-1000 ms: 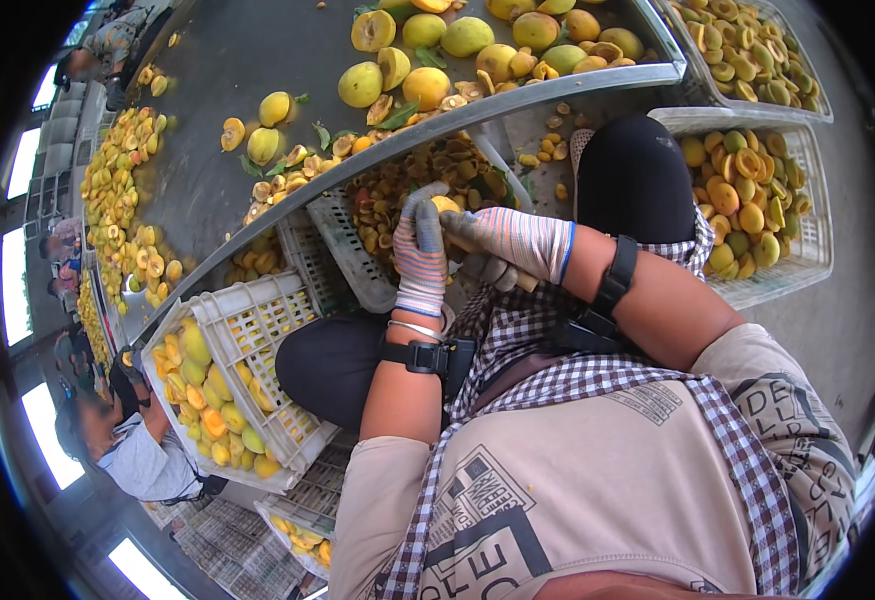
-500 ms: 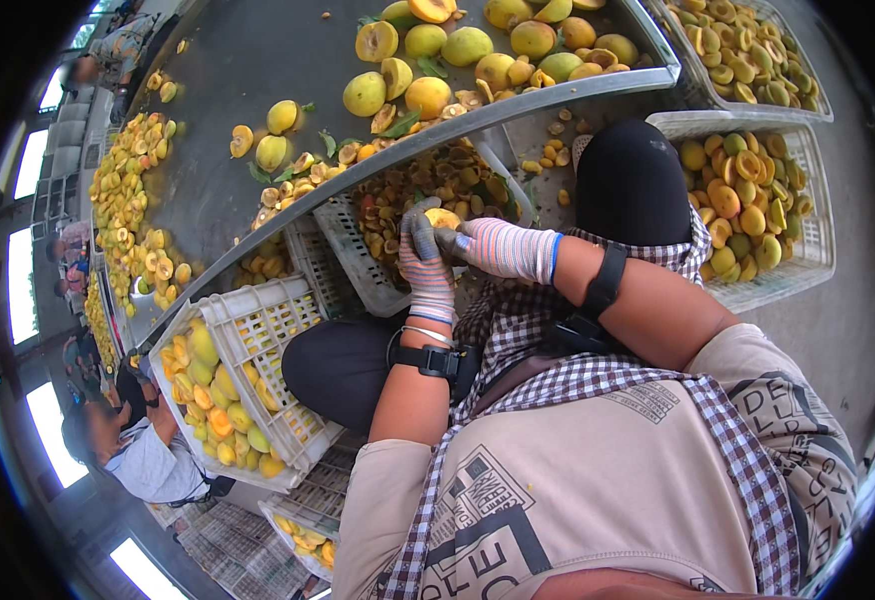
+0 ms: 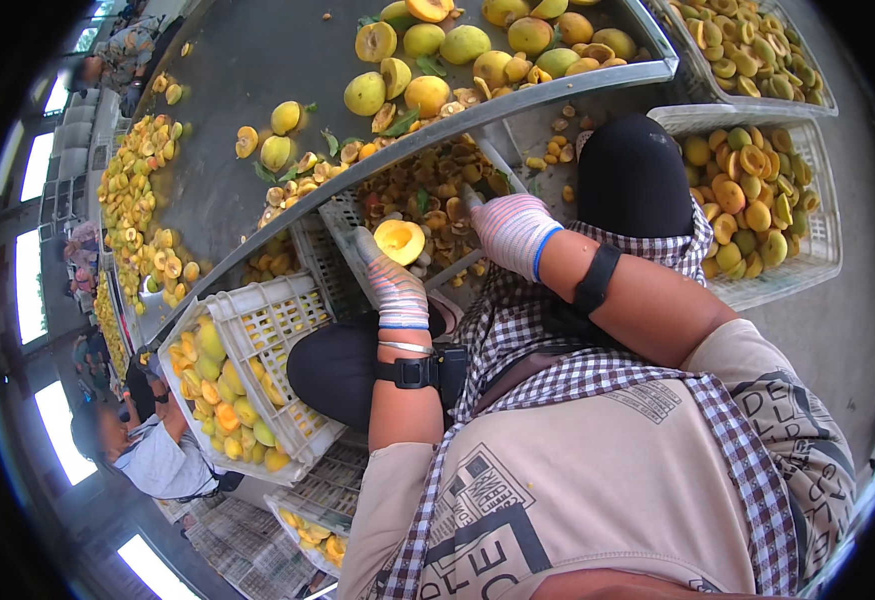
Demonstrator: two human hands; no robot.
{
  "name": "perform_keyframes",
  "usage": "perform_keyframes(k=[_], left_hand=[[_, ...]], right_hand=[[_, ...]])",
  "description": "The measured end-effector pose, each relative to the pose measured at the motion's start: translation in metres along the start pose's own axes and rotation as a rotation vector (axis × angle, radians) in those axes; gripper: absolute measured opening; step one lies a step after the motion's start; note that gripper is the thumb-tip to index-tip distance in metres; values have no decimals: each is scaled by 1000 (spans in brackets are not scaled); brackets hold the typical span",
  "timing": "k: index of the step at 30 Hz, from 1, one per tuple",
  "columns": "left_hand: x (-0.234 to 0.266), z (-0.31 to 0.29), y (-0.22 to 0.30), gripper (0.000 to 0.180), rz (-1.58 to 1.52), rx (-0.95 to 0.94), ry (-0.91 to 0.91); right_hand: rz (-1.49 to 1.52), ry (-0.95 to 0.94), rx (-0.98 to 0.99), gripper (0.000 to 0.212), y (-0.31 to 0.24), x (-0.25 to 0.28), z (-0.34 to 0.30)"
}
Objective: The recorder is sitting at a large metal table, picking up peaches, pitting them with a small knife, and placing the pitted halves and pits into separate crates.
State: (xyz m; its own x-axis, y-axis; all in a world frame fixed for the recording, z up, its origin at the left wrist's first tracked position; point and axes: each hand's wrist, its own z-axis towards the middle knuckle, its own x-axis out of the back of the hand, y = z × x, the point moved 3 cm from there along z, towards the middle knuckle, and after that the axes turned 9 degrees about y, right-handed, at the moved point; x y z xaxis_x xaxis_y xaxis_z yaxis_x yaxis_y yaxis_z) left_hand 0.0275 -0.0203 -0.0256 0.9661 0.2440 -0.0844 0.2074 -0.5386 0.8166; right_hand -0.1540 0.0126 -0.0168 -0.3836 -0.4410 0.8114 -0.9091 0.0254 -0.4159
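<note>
In my left hand (image 3: 394, 278), gloved with striped cuffs and grey fingers, lies a hollowed yellow peach half (image 3: 401, 241), its cut face up. The fingers curl round it from beneath. To the right, my right hand (image 3: 518, 232) wears a matching glove and hangs over the right side of a plastic crate (image 3: 346, 240). One dark fingertip points toward the crate, but the back of the hand hides the other fingers. Inside that crate, under the metal table's edge, are brown-orange fruit scraps (image 3: 428, 183) and some leaves.
The metal-rimmed table (image 3: 228, 85) bears whole and cut peaches. At my right stand a white crate of peach halves (image 3: 826, 215) and another beyond it. A tilted crate (image 3: 276, 330) of peaches leans by my left knee. A person (image 3: 163, 455) works at far left.
My hands were together at the peach half and have parted. The left moved slightly left and down with it; the right moved right, over the scrap crate.
</note>
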Motion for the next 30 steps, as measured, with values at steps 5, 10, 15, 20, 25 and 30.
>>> perform_keyframes(k=[5,10,15,20,25,30], left_hand=[[-39,-50,14,50,-157,-353,38],[-144,-80,33,64,-163,-448,-204],[-216,-137,52,70,358,-1133,-750],[-183,-22,96,52,600,-1291,-53],[-142,73,122,58,1361,-895,118],[-126,94,128,55,967,-844,-62]], right_hand=[[119,-2,-111,42,-5,1,2],[339,-7,-77,38,-5,-8,1],[862,26,-438,31,-2,9,-29],[304,-34,-58,57,8,-28,16],[318,40,-199,64,-9,11,-2],[342,123,-176,58,-5,8,0]])
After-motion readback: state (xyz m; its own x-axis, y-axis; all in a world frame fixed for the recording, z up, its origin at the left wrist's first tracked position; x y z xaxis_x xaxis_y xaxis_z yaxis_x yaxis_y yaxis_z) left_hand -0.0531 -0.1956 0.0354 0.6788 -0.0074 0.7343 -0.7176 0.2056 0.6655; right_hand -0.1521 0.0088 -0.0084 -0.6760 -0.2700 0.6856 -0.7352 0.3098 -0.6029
